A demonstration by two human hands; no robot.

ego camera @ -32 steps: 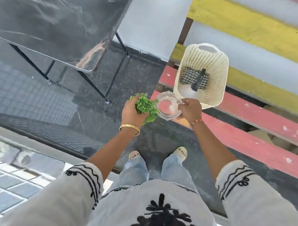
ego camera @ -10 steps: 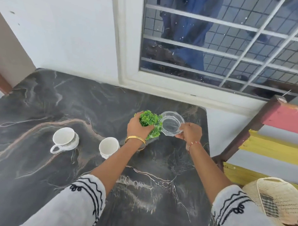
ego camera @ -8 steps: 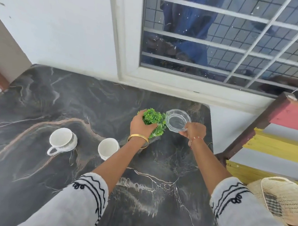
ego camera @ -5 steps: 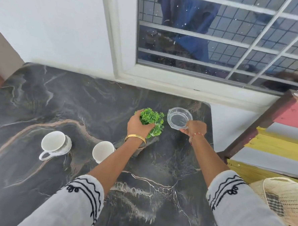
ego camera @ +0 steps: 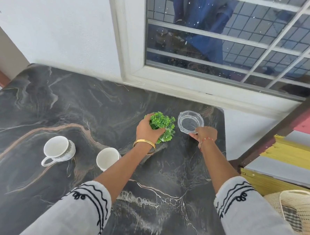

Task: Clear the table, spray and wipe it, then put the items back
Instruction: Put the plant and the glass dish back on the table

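A dark marble table (ego camera: 64, 104) fills the view below a window. My left hand (ego camera: 147, 130) grips a small green artificial plant (ego camera: 163, 124) from above, low over the table's far right part. Its base is hidden under the hand. My right hand (ego camera: 205, 135) pinches the near rim of a clear glass dish (ego camera: 190, 121), which sits on or just above the table beside the plant. Two white cups stand on the table: one with a handle (ego camera: 57, 150) at the left, another (ego camera: 107, 158) partly behind my left forearm.
A cream plastic basket (ego camera: 301, 206) with a checked cloth (ego camera: 292, 219) inside sits at the lower right on a bench of red, yellow and grey slats (ego camera: 293, 155). A white wall and a barred window (ego camera: 228, 40) stand right behind the table.
I turned from the bench and basket to the table, carrying the plant and the glass dish. Over the last second both hands moved forward and lowered them toward the table's far right part.
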